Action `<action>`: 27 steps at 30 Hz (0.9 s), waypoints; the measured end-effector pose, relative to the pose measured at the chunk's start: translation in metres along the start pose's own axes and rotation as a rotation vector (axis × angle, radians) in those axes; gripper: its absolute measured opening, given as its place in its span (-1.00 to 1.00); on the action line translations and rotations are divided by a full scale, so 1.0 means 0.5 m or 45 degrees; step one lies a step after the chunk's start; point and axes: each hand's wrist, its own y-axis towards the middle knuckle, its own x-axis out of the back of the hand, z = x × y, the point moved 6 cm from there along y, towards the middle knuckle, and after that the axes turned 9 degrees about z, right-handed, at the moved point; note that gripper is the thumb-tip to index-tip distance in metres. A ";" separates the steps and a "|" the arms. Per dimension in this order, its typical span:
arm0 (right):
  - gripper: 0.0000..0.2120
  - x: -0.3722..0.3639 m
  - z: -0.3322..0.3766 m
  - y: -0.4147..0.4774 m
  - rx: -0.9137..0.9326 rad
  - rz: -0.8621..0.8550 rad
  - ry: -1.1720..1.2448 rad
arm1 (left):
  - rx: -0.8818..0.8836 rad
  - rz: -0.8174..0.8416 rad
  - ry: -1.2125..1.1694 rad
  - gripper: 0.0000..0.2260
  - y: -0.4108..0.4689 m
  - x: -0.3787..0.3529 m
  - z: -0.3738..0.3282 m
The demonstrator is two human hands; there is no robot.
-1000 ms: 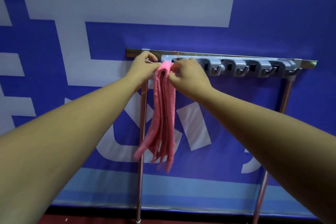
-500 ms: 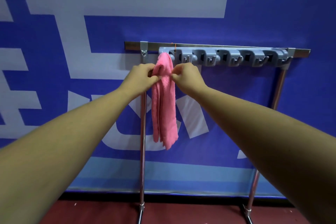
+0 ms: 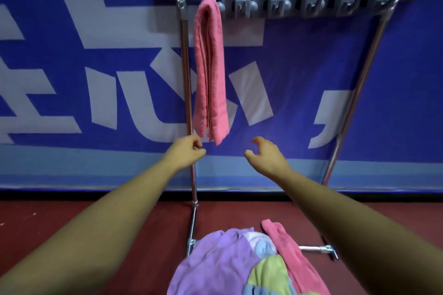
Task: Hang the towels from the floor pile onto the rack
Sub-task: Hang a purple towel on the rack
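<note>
Pink towel [image 3: 209,67] hangs on the rack [image 3: 299,5], left hand [image 3: 185,153] and right hand [image 3: 266,155] loosely curled, empty.

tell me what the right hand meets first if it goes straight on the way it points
Likely the lower end of the hanging pink towel; the right hand points up-left at it, though depth is unclear.

Single head-worn wide-angle view (bowed poles [image 3: 354,103] toward the edges). Looks forward and down, facing the blue wall [image 3: 311,67]. Stands near the rack [image 3: 299,6], its top at the upper edge, floor pile [image 3: 223,263] cut off at the lower, seemingly right below the lens.
</note>
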 end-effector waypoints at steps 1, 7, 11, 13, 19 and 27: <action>-0.45 -0.035 -0.037 -0.009 -0.040 0.026 -0.019 | 0.023 0.021 0.016 -0.90 -0.012 -0.040 0.019; -0.52 -0.228 -0.217 -0.082 -0.231 0.190 -0.111 | 0.083 0.378 0.218 -0.84 -0.077 -0.305 0.153; -0.59 -0.339 -0.304 -0.139 -0.277 0.293 -0.155 | 0.095 0.622 0.358 -0.64 -0.129 -0.454 0.231; -0.58 -0.401 -0.344 -0.168 -0.322 0.384 -0.179 | 0.107 0.714 0.371 -0.66 -0.159 -0.524 0.266; -0.59 -0.568 -0.446 -0.217 -0.493 0.673 -0.063 | 0.226 0.730 0.263 -0.84 -0.185 -0.654 0.361; -0.63 -0.662 -0.502 -0.139 -0.584 0.510 0.375 | 0.130 0.748 0.588 -0.59 -0.111 -0.752 0.459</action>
